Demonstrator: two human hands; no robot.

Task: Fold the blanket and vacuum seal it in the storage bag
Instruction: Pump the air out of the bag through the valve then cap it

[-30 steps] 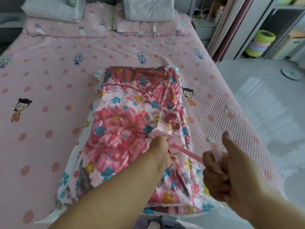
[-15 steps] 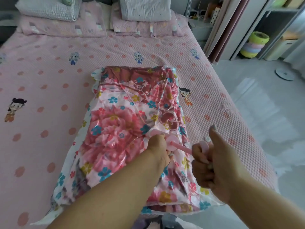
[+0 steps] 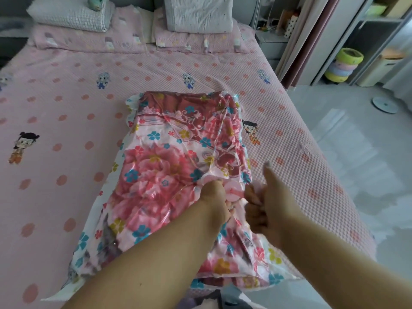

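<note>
The folded floral blanket (image 3: 156, 175) lies inside a clear flowered storage bag (image 3: 276, 264) on the pink bed (image 3: 66, 108). The plastic is crinkled tight over it. A pink hand pump (image 3: 233, 191) stands on the bag's valve near the right side. My left hand (image 3: 214, 197) grips the pump's body at the valve. My right hand (image 3: 265, 201) is curled round the pump's handle, thumb up, close against the pump body. Most of the pump is hidden by both hands.
Pillows (image 3: 71, 14) and a folded white quilt (image 3: 198, 12) lie at the head of the bed. The bed's right edge drops to a glossy floor (image 3: 356, 163). Curtains (image 3: 312, 41), shelves and stacked coloured rings (image 3: 343, 65) stand at the far right.
My right hand has pushed the pump handle in toward the valve, so the pink rod seen earlier is now almost hidden. My left hand stays on the pump body.
</note>
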